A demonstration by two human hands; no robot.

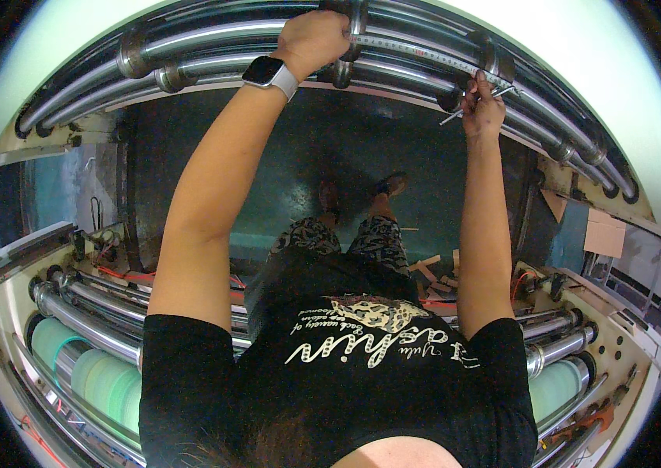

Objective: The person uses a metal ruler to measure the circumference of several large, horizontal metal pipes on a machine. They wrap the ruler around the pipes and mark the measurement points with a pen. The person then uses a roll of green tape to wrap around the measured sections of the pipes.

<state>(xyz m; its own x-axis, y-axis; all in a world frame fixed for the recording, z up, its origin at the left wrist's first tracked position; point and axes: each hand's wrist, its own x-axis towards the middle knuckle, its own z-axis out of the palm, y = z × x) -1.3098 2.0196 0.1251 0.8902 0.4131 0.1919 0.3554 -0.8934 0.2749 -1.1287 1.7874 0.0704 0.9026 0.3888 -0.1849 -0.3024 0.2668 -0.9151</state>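
A narrow silvery measuring tape (424, 53) with black and red markings is stretched along the upper shiny metal shafts (401, 31). My left hand (315, 40) is closed at its left end, against a dark collar (342, 72) on the shafts; the fingertips are partly hidden. Near another collar (494, 53), my right hand (485, 105) pinches the tape toward its right end. A thin bright metal rod (450, 118) also sticks out from the fingers of my right hand; its exact kind is unclear.
More collars (134, 53) sit along the shafts. Pale machine covers (580, 47) arch over the far side. Behind me are rollers with green bands (104, 386) and more metal shafts. Cardboard scraps (428, 271) lie on the dark floor near my feet; a cardboard piece (605, 232) stands at right.
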